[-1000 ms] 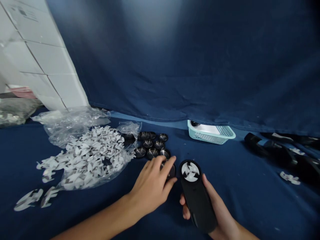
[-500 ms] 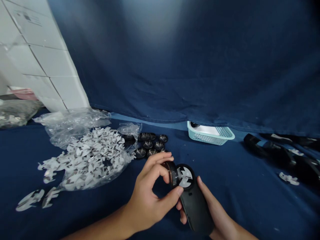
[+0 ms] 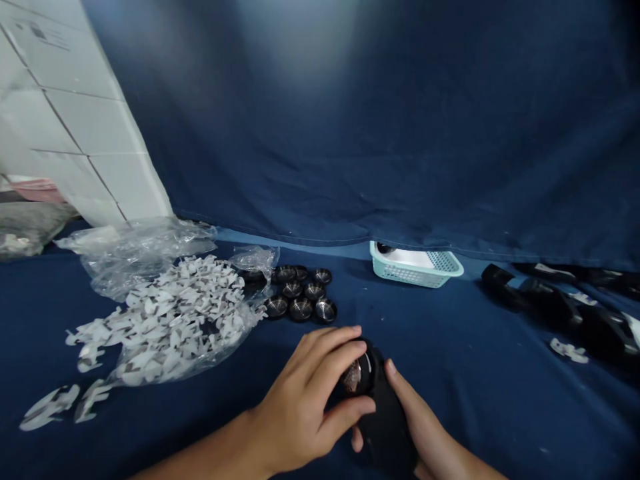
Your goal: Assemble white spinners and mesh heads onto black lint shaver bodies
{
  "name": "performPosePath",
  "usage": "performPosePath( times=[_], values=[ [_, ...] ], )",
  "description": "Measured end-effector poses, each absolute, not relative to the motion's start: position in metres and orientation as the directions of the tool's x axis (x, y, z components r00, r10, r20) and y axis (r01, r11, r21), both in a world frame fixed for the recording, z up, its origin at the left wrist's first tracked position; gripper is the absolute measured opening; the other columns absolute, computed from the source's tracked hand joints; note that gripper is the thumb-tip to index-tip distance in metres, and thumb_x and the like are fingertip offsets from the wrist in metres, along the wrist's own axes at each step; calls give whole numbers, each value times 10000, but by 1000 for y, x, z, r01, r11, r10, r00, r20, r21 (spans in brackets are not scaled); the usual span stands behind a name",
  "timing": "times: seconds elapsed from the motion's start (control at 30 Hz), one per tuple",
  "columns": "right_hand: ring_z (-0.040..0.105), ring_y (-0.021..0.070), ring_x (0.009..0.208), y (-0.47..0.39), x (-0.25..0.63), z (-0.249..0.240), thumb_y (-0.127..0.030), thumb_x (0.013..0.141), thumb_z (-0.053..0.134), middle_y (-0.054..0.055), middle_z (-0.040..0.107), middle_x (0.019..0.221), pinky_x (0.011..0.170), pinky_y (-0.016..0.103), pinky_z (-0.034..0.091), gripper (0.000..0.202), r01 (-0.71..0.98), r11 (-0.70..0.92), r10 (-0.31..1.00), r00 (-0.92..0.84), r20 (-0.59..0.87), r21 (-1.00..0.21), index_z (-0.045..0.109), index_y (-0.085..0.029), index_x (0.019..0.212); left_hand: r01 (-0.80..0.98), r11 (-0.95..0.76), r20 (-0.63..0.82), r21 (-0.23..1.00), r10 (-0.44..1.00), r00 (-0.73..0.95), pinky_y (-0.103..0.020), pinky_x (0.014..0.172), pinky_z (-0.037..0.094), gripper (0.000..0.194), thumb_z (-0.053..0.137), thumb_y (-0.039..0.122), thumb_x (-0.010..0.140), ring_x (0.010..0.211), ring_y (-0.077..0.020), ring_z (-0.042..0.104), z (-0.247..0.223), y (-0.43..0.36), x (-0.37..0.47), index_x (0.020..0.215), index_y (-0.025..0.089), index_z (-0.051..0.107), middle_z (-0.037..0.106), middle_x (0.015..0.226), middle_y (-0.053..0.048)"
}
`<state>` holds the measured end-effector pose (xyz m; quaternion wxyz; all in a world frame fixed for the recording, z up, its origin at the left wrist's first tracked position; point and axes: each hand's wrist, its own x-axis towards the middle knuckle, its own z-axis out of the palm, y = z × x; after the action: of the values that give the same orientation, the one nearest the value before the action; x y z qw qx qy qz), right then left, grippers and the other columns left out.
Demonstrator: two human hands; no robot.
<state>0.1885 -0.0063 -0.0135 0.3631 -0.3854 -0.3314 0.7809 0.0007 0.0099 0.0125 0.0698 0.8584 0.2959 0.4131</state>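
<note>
My left hand (image 3: pixel 313 400) curls its fingers and thumb around a round black cap with a perforated metal face (image 3: pixel 351 379). The cap sits against the head end of a black fabric shaver body (image 3: pixel 387 427), covering that end; whether it is fully seated, I cannot tell. My right hand (image 3: pixel 425 420) wraps the body from the right, thumb along its side. Beyond my left hand lie several matching black mesh caps (image 3: pixel 301 308). To the left spreads a heap of white bladed plastic pieces (image 3: pixel 185 320), partly in a clear bag.
A light teal basket (image 3: pixel 415 272) stands at the back against the hanging blue cloth (image 3: pixel 320 133). Several black bodies (image 3: pixel 555 307) lie at the right, with a loose white piece (image 3: pixel 569 351) near them. Crumpled clear plastic (image 3: pixel 145 250) rests behind the white heap.
My left hand has brought the mesh cap over the shaver's head, hiding the white blades seen before. The body has turned and tilted slightly, and the view has shifted a little.
</note>
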Motion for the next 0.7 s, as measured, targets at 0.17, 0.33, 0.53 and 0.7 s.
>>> performPosePath(
  times=[0.17, 0.33, 0.53, 0.7],
  values=[
    [634, 173, 567, -7, 185, -18, -769, 809, 468, 62, 690, 629, 620, 291, 475, 686, -287, -409, 883, -363, -297, -866, 644, -127, 972, 540, -814, 667, 215, 526, 528, -486, 1013, 485, 471, 565, 336, 948, 1250, -299, 524, 12, 12, 4, 1365, 156, 439, 541, 1372, -167],
    [633, 181, 554, -10, 182, -32, -735, 867, 413, 42, 674, 612, 583, 302, 487, 636, -254, -315, 916, -334, -223, -914, 591, -150, 1043, 564, -788, 637, 250, 572, 517, -443, 1033, 505, 526, 560, 379, 946, 1282, -283, 523, 11, 10, 6, 1386, 137, 403, 517, 1401, -189],
    [653, 194, 667, -18, 185, -34, -763, 869, 339, 85, 679, 911, 633, 347, 519, 730, -152, -285, 913, -343, -220, -946, 386, -201, 1333, 571, -696, 593, 436, 699, 399, -405, 965, 565, 559, 611, 425, 907, 1188, -271, 614, 14, 6, 6, 1374, 191, 413, 586, 1348, -150],
    [645, 214, 750, -23, 187, -39, -753, 872, 354, 99, 661, 983, 698, 372, 502, 786, -205, -247, 924, -342, -168, -947, 257, -222, 1443, 572, -592, 521, 568, 796, 308, -441, 924, 584, 537, 695, 455, 833, 1085, -290, 671, 22, 4, 6, 1284, 230, 509, 657, 1242, -110]
  ],
)
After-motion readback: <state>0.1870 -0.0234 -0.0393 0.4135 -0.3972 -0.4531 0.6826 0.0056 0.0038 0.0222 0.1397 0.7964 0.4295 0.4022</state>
